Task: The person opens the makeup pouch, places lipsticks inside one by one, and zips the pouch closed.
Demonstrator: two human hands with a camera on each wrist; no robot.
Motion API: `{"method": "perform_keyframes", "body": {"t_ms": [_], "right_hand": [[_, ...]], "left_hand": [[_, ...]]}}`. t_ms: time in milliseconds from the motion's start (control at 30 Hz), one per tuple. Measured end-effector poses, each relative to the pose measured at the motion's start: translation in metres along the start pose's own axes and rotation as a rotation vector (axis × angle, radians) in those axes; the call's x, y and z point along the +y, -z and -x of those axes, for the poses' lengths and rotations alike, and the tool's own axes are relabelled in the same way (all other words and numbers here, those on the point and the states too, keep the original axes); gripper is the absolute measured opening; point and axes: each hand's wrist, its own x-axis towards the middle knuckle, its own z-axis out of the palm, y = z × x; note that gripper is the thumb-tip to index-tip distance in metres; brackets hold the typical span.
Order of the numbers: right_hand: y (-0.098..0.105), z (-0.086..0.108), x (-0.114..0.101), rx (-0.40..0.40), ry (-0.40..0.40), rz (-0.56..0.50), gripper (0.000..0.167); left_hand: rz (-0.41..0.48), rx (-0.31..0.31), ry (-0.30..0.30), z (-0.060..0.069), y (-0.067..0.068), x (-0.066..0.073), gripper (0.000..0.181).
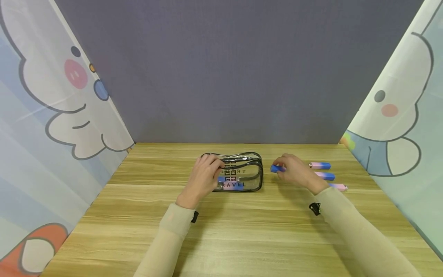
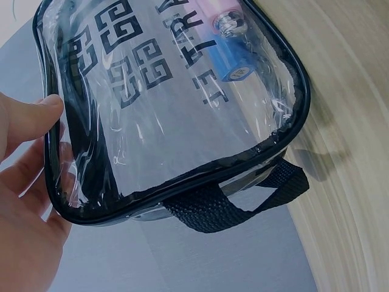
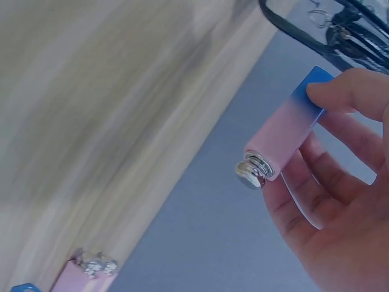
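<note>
A clear pouch with black edging (image 1: 247, 175) stands on the table, with pink-and-blue tubes (image 1: 233, 186) lying inside it. The left hand (image 1: 205, 175) grips its upper left edge; in the left wrist view the thumb and fingers of the left hand (image 2: 30, 158) pinch the black rim of the pouch (image 2: 176, 146). To the right of the pouch, the right hand (image 1: 294, 169) holds a tube by its blue end. The right wrist view shows the held tube (image 3: 285, 125), its silver cap away from the thumb of the right hand (image 3: 346, 176).
Three more pink-and-blue tubes lie right of the right hand: one at the back (image 1: 321, 166), one in the middle (image 1: 325, 176) and one in front (image 1: 339, 187), partly behind the wrist. A grey panel (image 1: 221, 77) rises behind the wooden table (image 1: 242, 238), with printed curtains at both sides.
</note>
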Motion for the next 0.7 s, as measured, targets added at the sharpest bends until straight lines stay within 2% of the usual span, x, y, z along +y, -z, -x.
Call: {"method": "perform_keyframes", "body": {"t_ms": [700], "right_hand": [[0.024, -0.002, -0.027, 0.065, 0.053, 0.014, 0.028]], "left_hand": [[-0.005, 0.006, -0.008, 0.000, -0.001, -0.001, 0.015]]}}
